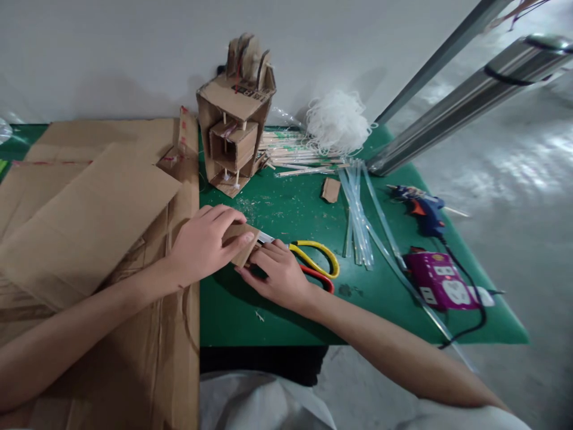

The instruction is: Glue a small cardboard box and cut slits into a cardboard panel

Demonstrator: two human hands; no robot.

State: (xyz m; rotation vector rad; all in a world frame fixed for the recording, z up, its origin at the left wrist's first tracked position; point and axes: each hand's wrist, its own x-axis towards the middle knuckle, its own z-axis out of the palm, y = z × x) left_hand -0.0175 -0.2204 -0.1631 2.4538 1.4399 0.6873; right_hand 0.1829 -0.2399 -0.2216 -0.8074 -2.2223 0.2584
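Between my two hands is a small folded cardboard piece (244, 255). My left hand (203, 242) grips it from the left, thumb lying along its top face. At its right edge, the curled fingers of my right hand (282, 272) pinch it; their tips are partly hidden. A pair of scissors with yellow and red handles (317, 258) lies on the table just behind my right hand, which covers part of it. Beyond my hands stands a cardboard model (235, 134) with a small box on sticks inside its frame.
Large cardboard sheets (89, 221) cover the left side of the green table (286, 325). Wooden sticks (290, 154), white elastic cord (339, 122), clear glue sticks (357, 218), a cardboard scrap (330, 190), a blue glue gun (427, 215) and a purple power strip (441, 280) lie rightward. A metal post (447, 110) rises behind.
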